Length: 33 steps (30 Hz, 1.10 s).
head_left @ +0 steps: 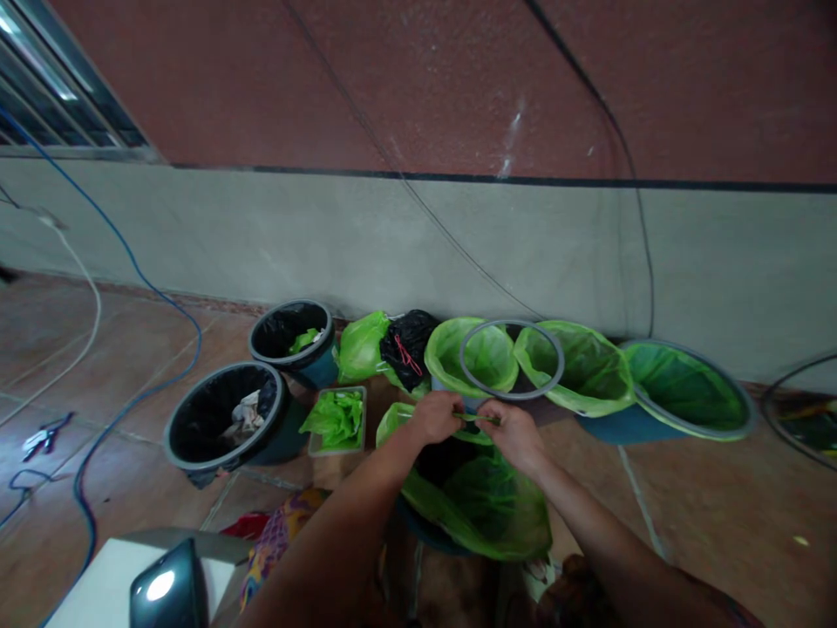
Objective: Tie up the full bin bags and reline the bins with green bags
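1. Taking the middle bin as the dial's centre, I see a wall (261,218), red above and pale below, running across twelve o'clock.
2. The reddish tiled floor (732,532) carries all the bins.
3. At the centre, in front of the person, stands a blue bin (425,528) with a green liner (497,497) spread inside it and over its edge.
4. Beside the wall, green-lined bins stand close together: a first bin (435,359) at twelve, a second bin (622,353) at one and a third bin (750,420) at two.
5. Two bins with black liners sit leftward, the nearer one (170,443) between nine and ten, the farther one (322,373) at ten; both hold some waste.
6. Toward eleven, a green bag (363,344) leans next to a black bag (409,340) with a red tie.
7. A loose grey ring (561,359) lies across the first and second bins.
8. Near ten, a small tray (320,453) holds crumpled green plastic (336,419).
9. The left hand (437,419) and right hand (513,429) nearly meet at twelve, fingers of both pinching thin green plastic by the liner's far edge.
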{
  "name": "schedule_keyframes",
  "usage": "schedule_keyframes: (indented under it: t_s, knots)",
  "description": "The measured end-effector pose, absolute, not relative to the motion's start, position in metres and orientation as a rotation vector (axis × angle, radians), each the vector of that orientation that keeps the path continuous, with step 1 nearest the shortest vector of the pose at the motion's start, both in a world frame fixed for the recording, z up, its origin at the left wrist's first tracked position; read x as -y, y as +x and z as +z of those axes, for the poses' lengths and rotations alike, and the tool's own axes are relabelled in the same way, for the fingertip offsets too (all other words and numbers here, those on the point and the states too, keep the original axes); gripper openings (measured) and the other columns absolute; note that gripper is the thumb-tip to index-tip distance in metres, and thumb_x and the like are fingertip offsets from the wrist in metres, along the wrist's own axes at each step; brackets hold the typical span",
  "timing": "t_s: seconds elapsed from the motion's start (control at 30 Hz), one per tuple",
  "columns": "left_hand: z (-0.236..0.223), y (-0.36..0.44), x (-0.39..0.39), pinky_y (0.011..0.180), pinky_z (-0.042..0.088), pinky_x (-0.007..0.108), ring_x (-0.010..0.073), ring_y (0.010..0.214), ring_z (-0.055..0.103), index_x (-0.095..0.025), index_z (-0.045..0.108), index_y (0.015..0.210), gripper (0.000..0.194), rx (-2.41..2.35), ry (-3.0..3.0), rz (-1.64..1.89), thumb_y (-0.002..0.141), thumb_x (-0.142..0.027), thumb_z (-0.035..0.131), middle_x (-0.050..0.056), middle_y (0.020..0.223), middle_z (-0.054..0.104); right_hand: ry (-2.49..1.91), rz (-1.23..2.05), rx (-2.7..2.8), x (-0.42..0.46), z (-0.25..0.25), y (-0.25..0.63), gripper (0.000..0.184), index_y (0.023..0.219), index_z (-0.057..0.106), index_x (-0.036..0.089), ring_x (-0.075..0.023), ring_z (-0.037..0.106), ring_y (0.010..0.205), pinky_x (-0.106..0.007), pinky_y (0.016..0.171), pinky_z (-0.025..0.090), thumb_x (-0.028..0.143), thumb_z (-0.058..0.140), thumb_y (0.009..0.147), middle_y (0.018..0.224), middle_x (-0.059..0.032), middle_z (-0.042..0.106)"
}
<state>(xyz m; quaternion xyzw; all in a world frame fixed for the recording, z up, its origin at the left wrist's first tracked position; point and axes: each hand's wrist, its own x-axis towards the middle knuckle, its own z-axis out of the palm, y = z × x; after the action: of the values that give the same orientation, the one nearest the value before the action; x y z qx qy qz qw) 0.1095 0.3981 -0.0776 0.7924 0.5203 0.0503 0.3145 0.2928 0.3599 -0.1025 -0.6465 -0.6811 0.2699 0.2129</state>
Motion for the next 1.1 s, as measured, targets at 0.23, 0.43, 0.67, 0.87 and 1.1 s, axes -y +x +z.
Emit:
schedule_keyframes:
  t_s: [0.23, 0.43, 0.67, 0.87, 1.1]
  knots:
    - [-0.087, 0.106, -0.407, 0.059, 0.039, 0.021, 0.0111, 0.064, 0.053, -0.014, 0.071, 0.079, 0.015, -1.199, 1.771, 0.282, 0.075, -0.027, 0.065, -0.003, 0.064, 0.060, -1.862, 0.683, 1.917, -0.360, -0.098, 0.292, 0.009, 0.074, 0.060, 0.022, -0.0147, 0.055, 0.063, -0.025, 0.059, 0.034, 0.031, 0.058, 0.077, 0.069, 0.0015, 0.063]
    - [-0.083, 0.110, -0.400, 0.055, 0.031, 0.020, 0.0078, 0.059, 0.040, -0.014, 0.065, 0.069, 0.018, -1.017, 1.538, 0.306, 0.075, -0.031, 0.065, -0.006, 0.059, 0.047, -1.845, 0.594, 1.938, -0.360, -0.099, 0.286, 0.008, 0.079, 0.059, 0.022, -0.0145, 0.053, 0.063, -0.025, 0.061, 0.033, 0.023, 0.052, 0.075, 0.072, 0.0006, 0.062]
    - [-0.082, 0.109, -0.400, 0.055, 0.031, 0.021, 0.0079, 0.057, 0.039, -0.012, 0.070, 0.068, 0.018, -1.059, 1.534, 0.325, 0.074, -0.027, 0.063, -0.005, 0.056, 0.047, -1.810, 0.515, 1.896, -0.358, -0.093, 0.285, 0.009, 0.081, 0.058, 0.022, -0.0148, 0.055, 0.060, -0.026, 0.061, 0.036, 0.029, 0.051, 0.081, 0.074, -0.0001, 0.064]
    - [-0.061, 0.099, -0.408, 0.058, 0.036, 0.020, 0.0103, 0.062, 0.049, -0.015, 0.078, 0.076, 0.023, -1.251, 1.723, 0.474, 0.080, -0.025, 0.058, -0.004, 0.057, 0.056, -1.855, 0.606, 1.928, -0.357, -0.091, 0.292, 0.030, 0.111, 0.061, 0.021, -0.0236, 0.068, 0.096, -0.031, 0.081, 0.047, 0.034, 0.058, 0.084, 0.107, -0.0084, 0.072]
    - [-0.032, 0.083, -0.420, 0.065, 0.043, 0.023, 0.0140, 0.069, 0.061, -0.015, 0.080, 0.080, 0.025, -1.565, 1.836, 0.610, 0.083, -0.031, 0.061, 0.002, 0.068, 0.070, -2.062, 0.879, 2.057, -0.337, -0.099, 0.309, 0.056, 0.122, 0.059, 0.019, -0.0268, 0.068, 0.093, -0.033, 0.079, 0.050, 0.035, 0.075, 0.071, 0.102, -0.0100, 0.073]
